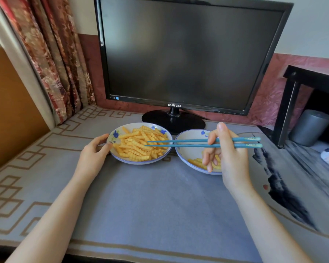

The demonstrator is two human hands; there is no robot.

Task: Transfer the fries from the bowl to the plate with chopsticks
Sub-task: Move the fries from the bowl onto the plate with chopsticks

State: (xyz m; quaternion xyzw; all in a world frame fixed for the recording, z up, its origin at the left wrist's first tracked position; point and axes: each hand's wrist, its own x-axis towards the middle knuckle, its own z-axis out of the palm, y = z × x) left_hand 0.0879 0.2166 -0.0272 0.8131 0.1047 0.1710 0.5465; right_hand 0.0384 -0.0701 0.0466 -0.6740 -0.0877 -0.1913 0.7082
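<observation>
At the table's [141, 202] far edge, the bowl [113, 138] of fries [135, 147] is held by the left hand [93, 154]. Chopsticks [188, 142] are gripped by the right hand [231, 158]. Light, brittle fries are best pinched gently at the middle.

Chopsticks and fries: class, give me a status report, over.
Left hand holds bowl rim. Right hand grips chopsticks, tips over fries in bowl. Few already on plate. Nothing in the way.

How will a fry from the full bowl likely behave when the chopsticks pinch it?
Probably stiff and light: the fries lie straight and thin, none drooping. Their ridged sides likely give the chopsticks grip. Piled crisscross, a lifted one may drag neighbours.
</observation>
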